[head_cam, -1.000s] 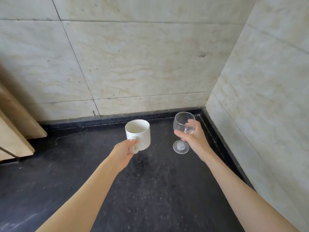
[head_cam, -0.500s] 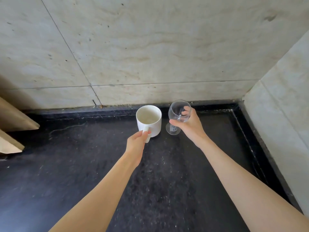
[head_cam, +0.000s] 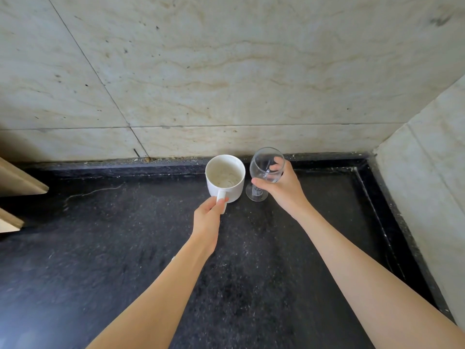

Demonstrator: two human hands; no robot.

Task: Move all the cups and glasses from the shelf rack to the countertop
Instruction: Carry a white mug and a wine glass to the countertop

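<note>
left hand [head_cam: 207, 220] – pinches mug [head_cam: 225, 178] handle | right hand [head_cam: 284, 188] – cups glass [head_cam: 266, 170]

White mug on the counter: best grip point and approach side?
Grip the handle, coming from the near side. The white mug stands upright with its handle pointing at the wearer, where the left hand pinches it; the wine glass crowds its right.

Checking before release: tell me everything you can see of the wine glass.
The wine glass is clear, with a rounded bowl, short stem and round foot. It looks empty and stands upright, its foot on or just above the black countertop near the back wall, right of the white mug. The right hand grips its bowl.
</note>
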